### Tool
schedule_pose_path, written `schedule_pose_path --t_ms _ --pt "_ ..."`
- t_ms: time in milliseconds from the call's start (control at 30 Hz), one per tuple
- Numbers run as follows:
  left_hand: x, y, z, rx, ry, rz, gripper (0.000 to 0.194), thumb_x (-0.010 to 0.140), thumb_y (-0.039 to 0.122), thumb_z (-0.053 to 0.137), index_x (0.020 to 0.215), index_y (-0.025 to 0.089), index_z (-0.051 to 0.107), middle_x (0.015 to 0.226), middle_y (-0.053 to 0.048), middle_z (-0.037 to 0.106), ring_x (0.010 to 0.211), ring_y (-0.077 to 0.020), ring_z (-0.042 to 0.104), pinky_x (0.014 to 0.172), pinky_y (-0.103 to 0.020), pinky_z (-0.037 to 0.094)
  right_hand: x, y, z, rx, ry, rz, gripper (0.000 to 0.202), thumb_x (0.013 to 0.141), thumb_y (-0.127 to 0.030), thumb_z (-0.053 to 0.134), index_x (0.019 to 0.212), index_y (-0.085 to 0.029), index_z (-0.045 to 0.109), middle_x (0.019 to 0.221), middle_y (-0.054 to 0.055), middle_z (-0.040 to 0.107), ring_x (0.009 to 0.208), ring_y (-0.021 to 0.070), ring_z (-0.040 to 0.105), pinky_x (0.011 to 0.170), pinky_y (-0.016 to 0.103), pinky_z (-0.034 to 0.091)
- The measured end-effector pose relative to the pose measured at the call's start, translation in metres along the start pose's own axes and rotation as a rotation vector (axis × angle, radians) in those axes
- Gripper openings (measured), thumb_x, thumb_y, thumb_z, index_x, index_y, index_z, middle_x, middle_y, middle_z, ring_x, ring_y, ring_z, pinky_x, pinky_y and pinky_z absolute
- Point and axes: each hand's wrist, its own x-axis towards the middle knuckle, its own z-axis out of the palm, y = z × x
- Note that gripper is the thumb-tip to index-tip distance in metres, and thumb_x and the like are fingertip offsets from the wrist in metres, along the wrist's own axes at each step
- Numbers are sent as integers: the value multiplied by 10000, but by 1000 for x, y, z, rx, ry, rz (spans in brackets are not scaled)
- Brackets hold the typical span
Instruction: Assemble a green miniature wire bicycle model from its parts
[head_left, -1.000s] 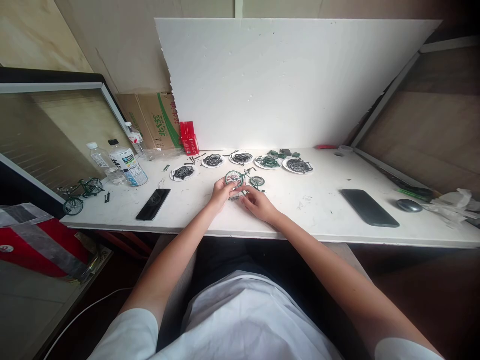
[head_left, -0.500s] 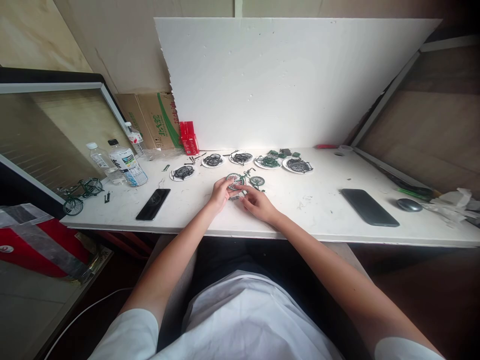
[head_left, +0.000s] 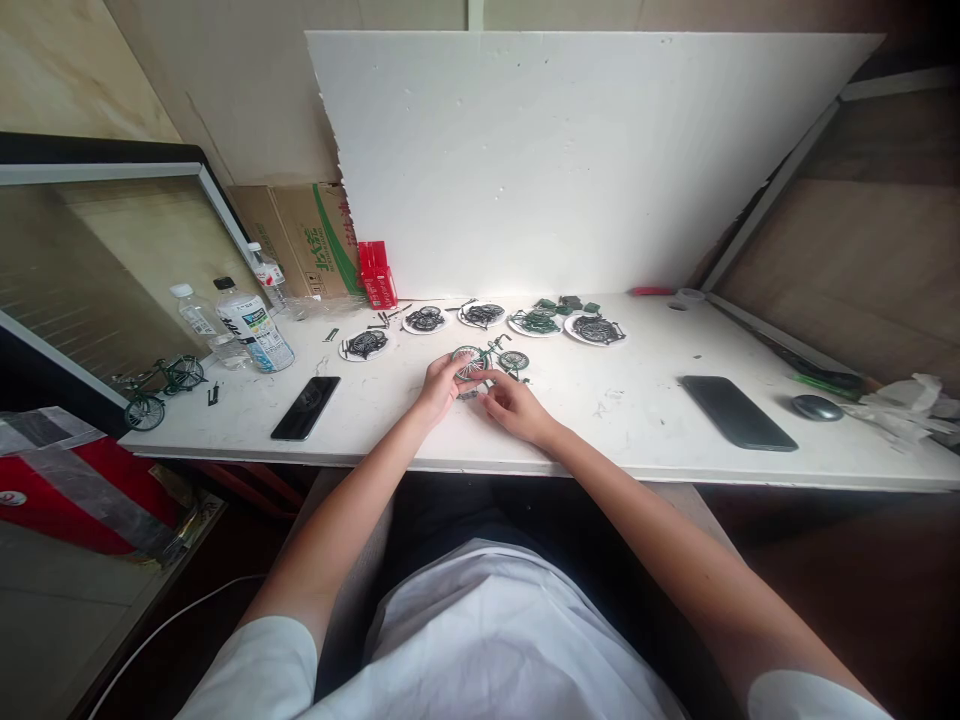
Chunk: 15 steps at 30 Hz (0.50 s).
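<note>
A small green toy bicycle (head_left: 515, 362) is held just above the front middle of the white table. My left hand (head_left: 440, 390) is closed on its left wheel, thumb and fingers pinching the rim. My right hand (head_left: 517, 407) is at the bicycle's lower side with its fingers bent and pressed together at the frame near that wheel; whether a small part sits between those fingertips is hidden. Behind the bicycle stand white plates of parts, among them a plate (head_left: 568, 340) of dark wheels and one of green frames (head_left: 534, 321).
A phone (head_left: 305, 408) lies to the left and a larger dark slab (head_left: 739, 413) to the right, beside a mouse (head_left: 817, 407). Bottles (head_left: 259, 335) and another assembled toy bicycle (head_left: 163, 385) stand at the left end. A white board (head_left: 585, 170) leans along the back.
Almost nothing differs: both hands stay at the bicycle in the same grip. The whole view has shifted very slightly.
</note>
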Motion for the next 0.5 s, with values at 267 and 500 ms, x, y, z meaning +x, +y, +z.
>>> schedule_pose_path --t_ms 267,500 --pt "-2 1 0 55 -55 -2 404 729 352 964 1005 156 744 1082 -97 739 1045 -238 726 975 -411 589 1 4 1 -32 7 -26 443 1004 -312 562 1423 -185 625 673 -55 527 593 155 465 611 295 382" --pt "-4 2 1 67 -52 6 410 714 350 968 1001 161 743 1071 -89 742 1051 -241 725 975 -419 590 -1 1 1 -29 148 -34 404 1049 -417 543 1377 -206 648 706 -22 583 574 157 455 588 300 376"
